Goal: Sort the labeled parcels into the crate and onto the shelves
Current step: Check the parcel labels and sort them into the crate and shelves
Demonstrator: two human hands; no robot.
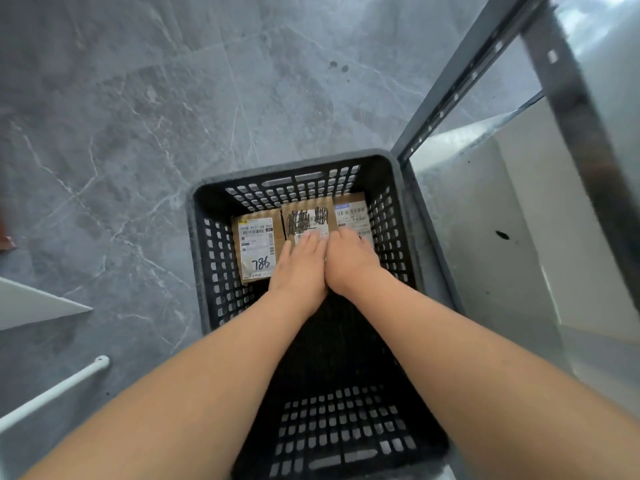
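Observation:
A black perforated plastic crate (207,258) stands on the floor below me. Three cardboard parcels lie side by side at its far end. The left parcel (254,247) has a white label with "786" handwritten on it. The middle parcel (308,218) has a label scribbled over in black. The right parcel (353,211) shows a barcode label. My left hand (299,271) rests flat on the middle parcel, fingers together. My right hand (351,259) lies beside it, over the seam between the middle and right parcels. Both hands press down rather than grasp.
A grey metal shelving unit (446,98) stands right against the crate, with a pale shelf board (485,209) at crate height. Grey marble-pattern floor (138,116) spreads to the left and beyond. A white panel corner (31,303) and a white rod (55,389) lie at the left.

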